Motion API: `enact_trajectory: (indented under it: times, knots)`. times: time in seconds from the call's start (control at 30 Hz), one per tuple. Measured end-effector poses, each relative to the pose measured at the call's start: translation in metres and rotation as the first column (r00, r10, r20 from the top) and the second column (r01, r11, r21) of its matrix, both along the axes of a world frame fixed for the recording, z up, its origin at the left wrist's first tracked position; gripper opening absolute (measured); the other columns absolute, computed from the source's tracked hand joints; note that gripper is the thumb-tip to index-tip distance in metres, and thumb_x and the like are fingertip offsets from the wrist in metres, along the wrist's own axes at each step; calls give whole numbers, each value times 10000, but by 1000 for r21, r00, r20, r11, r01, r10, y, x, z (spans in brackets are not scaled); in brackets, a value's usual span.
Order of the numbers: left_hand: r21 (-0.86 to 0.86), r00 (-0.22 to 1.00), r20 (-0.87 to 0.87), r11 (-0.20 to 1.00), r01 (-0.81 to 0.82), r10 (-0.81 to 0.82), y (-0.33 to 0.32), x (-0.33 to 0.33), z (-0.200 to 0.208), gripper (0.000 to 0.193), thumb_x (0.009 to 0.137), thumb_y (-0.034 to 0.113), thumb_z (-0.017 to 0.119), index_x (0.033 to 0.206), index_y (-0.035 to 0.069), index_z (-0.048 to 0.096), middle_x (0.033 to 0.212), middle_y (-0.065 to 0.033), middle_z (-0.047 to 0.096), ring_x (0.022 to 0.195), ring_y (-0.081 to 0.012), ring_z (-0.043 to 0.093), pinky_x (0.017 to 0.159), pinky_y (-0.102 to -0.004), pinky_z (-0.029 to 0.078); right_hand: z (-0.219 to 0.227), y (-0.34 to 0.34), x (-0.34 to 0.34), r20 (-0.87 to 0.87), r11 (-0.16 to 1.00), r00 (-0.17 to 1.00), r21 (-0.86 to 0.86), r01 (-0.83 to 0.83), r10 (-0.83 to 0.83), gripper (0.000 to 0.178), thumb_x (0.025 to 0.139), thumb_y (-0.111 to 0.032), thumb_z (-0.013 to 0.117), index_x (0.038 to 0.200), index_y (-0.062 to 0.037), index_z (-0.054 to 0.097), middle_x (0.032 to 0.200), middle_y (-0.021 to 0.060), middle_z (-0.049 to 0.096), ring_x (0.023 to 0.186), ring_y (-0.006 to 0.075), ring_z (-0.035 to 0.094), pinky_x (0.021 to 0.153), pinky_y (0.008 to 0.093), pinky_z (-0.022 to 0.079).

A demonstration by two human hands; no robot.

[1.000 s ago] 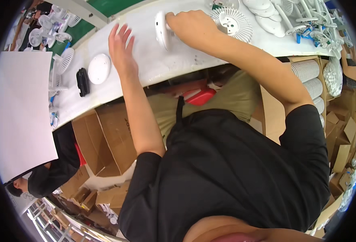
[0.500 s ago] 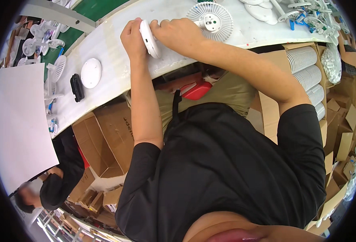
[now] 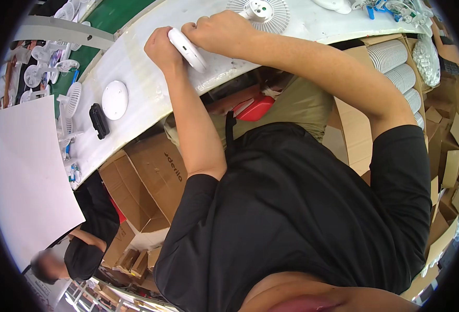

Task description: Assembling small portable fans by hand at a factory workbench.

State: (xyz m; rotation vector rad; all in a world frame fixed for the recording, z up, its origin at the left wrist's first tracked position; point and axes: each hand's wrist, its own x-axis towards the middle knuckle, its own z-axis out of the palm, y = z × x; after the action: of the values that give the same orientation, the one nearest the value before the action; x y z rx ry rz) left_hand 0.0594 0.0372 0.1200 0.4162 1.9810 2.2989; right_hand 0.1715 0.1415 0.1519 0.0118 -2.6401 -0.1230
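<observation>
Above the near edge of the white worktable, my left hand (image 3: 163, 51) is closed around a white round fan base (image 3: 189, 52). The base is tilted on edge, and a small dark slot shows in its rim. My right hand (image 3: 218, 34) is curled, with its fingers against the other side of the base; its fingertips are partly hidden. Just past the right hand lies a white fan head (image 3: 277, 18) with a radial grille and a short neck, partly cut off by the top of the view.
Another white disc (image 3: 115, 100) and a black object (image 3: 99, 121) lie left on the worktable (image 3: 141, 93). More fan parts (image 3: 380, 9) crowd the far right. Open cartons (image 3: 151, 177) stand below; one carton at right holds stacked white grilles (image 3: 388, 56). A co-worker (image 3: 86, 247) is at lower left.
The view has shifted slightly, so the table and fan head sit differently in it. The base leans more to the left at its top, and both hands stay at it.
</observation>
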Motion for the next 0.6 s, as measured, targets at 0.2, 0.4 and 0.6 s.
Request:
enact_trajectory:
  times: [0.2, 0.4, 0.6]
  knots:
    - [-17, 999, 44, 1000, -23, 24, 3, -2, -5, 216, 809, 121, 555, 647, -22, 559, 637, -71, 518, 644, -182, 459, 614, -287, 422, 20, 5, 14, 82, 998, 995, -40, -52, 55, 80, 879, -158, 551, 866, -79, 560, 712, 100, 690, 598, 266, 684, 512, 360, 523]
    - [-28, 990, 132, 999, -41, 44, 4, -4, -1, 189, 819, 124, 555, 734, -39, 599, 720, -99, 578, 656, -209, 504, 639, -299, 465, 7, 15, 28, 62, 991, 998, -129, 16, -8, 81, 860, -139, 556, 880, -65, 582, 732, 121, 689, 607, 293, 665, 530, 372, 513]
    - [399, 966, 259, 909, -122, 16, -24, -24, -13, 222, 818, 156, 613, 896, -50, 643, 885, -147, 646, 731, -268, 611, 710, -336, 521, -16, 39, 35, 1, 968, 991, -215, 131, -134, 107, 829, -111, 568, 895, -39, 613, 757, 150, 686, 607, 330, 634, 550, 390, 496]
